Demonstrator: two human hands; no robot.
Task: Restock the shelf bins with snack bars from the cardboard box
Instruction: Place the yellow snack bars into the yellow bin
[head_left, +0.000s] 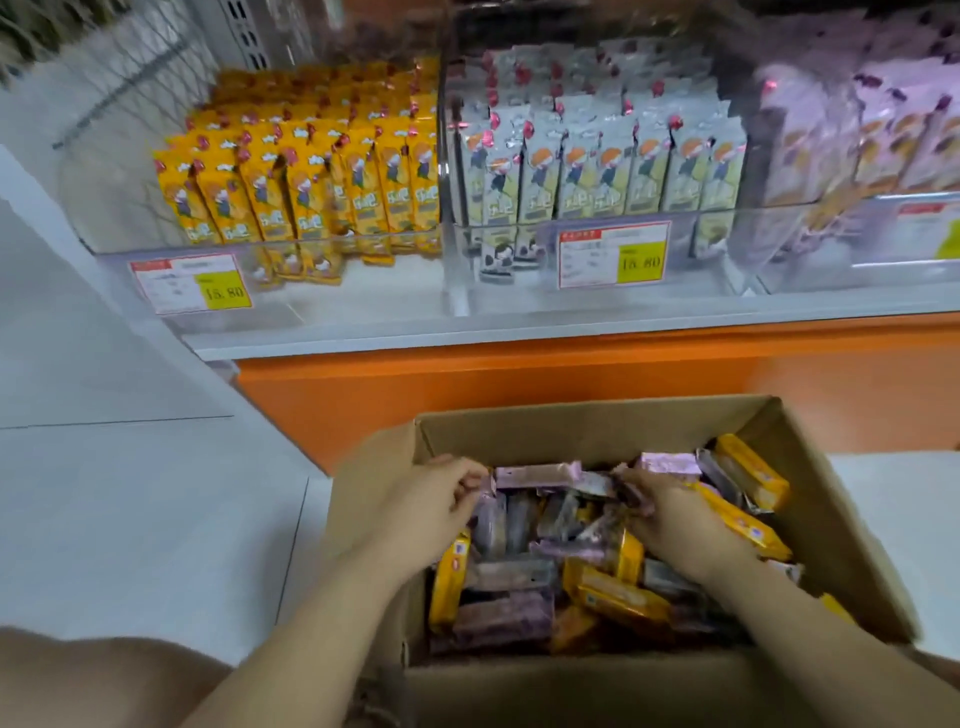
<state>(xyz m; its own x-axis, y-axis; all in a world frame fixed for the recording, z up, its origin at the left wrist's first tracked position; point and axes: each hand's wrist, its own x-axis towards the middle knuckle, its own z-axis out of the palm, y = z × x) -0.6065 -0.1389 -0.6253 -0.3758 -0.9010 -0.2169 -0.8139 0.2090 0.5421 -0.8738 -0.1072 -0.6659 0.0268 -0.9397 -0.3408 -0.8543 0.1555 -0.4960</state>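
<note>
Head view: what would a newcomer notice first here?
Probably the open cardboard box at bottom centre, heaped with mixed snack bars, where the left hand and right hand grip pink bars. Above, shelf bins show neat upright rows: yellow bars left, grey bars centre.

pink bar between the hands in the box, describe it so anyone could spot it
Find the open cardboard box in front of the orange shelf base. Near its far wall, a pale pink bar lies crosswise between the left hand and right hand. It sits on top, its full length showing, unlike the yellow bars and darker bars jumbled beneath.
</note>
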